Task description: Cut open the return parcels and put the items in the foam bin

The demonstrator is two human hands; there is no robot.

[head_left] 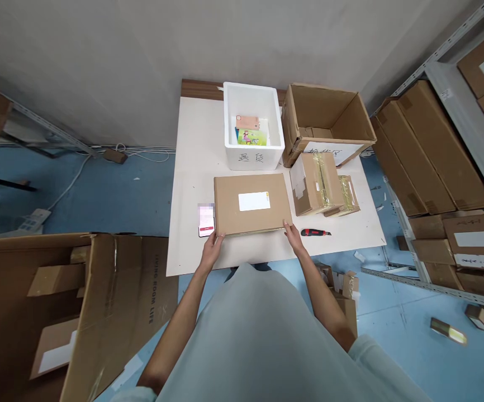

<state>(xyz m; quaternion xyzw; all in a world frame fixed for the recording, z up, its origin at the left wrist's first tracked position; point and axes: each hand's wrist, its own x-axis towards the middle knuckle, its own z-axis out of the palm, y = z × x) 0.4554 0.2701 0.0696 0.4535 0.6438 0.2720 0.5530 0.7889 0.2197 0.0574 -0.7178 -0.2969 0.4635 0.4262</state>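
Observation:
A flat brown cardboard box (229, 215) with a white label lies on the white table (195, 145). My left hand (212, 250) grips its near left corner, and my right hand (293, 237) grips the near right corner. Left of the box lies a phone (206, 222) with a lit screen. A red and black cutter (314, 232) rests just right of my right hand. Two taped boxes, a larger one (304, 187) and a smaller one (353, 198), sit to the right of the flat box.
At the back stand a white bin (252, 159) holding small printed items and an open carton (330, 109). A large open carton (128, 279) is on the floor at left. Shelving (455, 100) with boxes runs along the right; small boxes lie on the blue floor.

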